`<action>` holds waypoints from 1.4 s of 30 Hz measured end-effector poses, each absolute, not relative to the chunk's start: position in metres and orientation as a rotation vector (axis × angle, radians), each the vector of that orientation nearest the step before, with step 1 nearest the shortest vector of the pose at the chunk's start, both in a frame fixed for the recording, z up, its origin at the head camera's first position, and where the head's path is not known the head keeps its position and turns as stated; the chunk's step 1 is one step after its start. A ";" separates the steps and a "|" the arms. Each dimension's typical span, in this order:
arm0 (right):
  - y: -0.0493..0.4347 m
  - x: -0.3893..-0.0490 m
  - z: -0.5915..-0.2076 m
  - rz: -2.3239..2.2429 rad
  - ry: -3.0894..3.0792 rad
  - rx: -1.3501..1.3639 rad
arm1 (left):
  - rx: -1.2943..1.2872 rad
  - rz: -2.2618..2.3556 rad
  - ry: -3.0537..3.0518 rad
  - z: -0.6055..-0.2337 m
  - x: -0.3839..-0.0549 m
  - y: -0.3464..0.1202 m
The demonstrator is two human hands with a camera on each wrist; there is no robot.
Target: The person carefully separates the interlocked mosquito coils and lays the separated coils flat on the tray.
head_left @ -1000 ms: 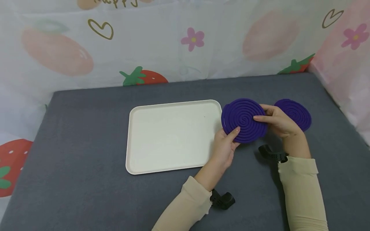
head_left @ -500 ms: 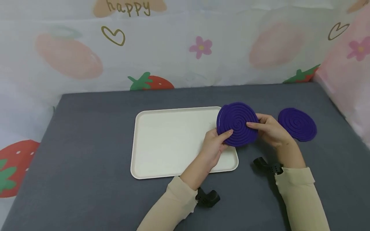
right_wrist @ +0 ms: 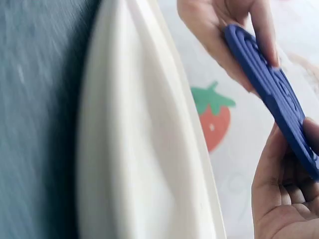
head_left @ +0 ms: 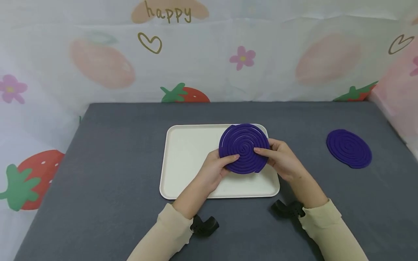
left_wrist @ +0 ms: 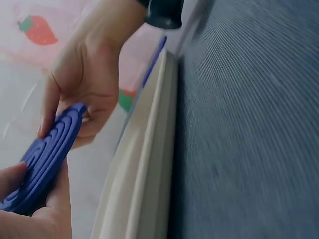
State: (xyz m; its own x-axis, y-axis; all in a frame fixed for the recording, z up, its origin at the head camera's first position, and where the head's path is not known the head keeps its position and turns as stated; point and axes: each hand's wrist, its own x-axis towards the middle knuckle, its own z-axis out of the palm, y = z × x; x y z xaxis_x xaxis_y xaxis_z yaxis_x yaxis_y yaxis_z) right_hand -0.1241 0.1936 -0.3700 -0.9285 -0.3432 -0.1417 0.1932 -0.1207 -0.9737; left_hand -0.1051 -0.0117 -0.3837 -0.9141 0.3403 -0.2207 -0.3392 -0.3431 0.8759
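Both hands hold a round purple spiral coaster [head_left: 245, 139] above the right part of a white tray [head_left: 189, 159]. The left hand [head_left: 212, 168] grips its lower left edge, thumb flat on the ridged face and fingers behind. From the right side, the right hand [head_left: 282, 159] pinches it the same way, thumb near the spiral's centre. In the left wrist view the coaster [left_wrist: 47, 154] is tilted and raised over the tray's rim [left_wrist: 144, 164]. The right wrist view shows it edge-on between the two hands. A second purple spiral coaster [head_left: 349, 148] lies flat on the table to the right.
The dark grey cloth-covered table [head_left: 114, 217] runs back to a white printed curtain [head_left: 271, 83], with a pink one on the right side. Black wrist cameras sit at both cuffs, low over the table.
The hands have carried the held coaster leftward, from beside the tray's right edge to over the tray. The head view has shifted too. The second coaster stays on the table.
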 end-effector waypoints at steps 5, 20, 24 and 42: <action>0.176 -0.123 -0.373 -2.081 1.832 -0.151 | -0.036 2.306 1.536 -0.387 -0.102 -0.027; 0.143 -0.139 -0.390 -2.157 1.635 -0.037 | -0.046 2.365 1.506 -0.396 -0.113 -0.042; 0.140 -0.142 -0.395 -2.164 1.624 -0.033 | -0.026 2.325 1.502 -0.399 -0.115 -0.045; 0.134 -0.133 -0.408 -2.195 1.578 -0.013 | -0.045 2.329 1.443 -0.411 -0.104 -0.050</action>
State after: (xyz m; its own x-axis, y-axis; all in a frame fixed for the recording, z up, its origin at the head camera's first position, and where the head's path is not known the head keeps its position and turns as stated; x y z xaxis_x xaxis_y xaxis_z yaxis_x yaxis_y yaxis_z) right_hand -0.1331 0.1338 -0.4079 -0.9052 -0.3503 -0.2405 0.3396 -0.2562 -0.9050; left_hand -0.1041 -0.0497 -0.4110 -0.9199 0.3156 -0.2326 -0.3488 -0.3880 0.8531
